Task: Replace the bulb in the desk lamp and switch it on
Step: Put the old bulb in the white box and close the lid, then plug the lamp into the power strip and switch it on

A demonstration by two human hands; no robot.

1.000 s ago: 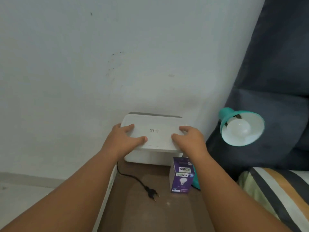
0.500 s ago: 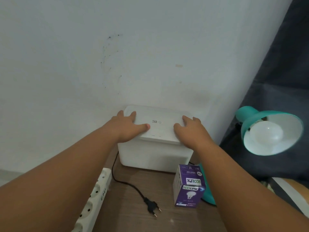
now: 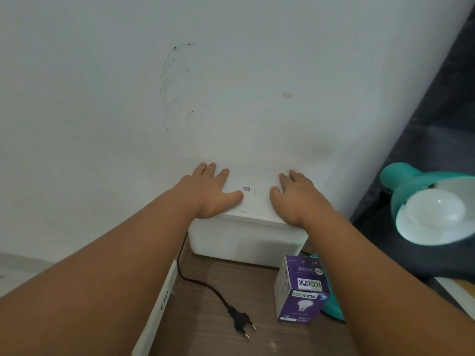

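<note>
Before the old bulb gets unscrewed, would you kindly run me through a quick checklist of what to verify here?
1. Lamp unplugged: ok, a plug lies loose on the desk, though its cord's far end is hidden.
2. Old bulb unlit: ok.
3. New bulb at hand: cannot tell, the bulb box stands closed.
4. Hands free: not ok, left hand and right hand lie flat on the white box.
5. Shade reachable: ok, nothing blocks it.
</note>
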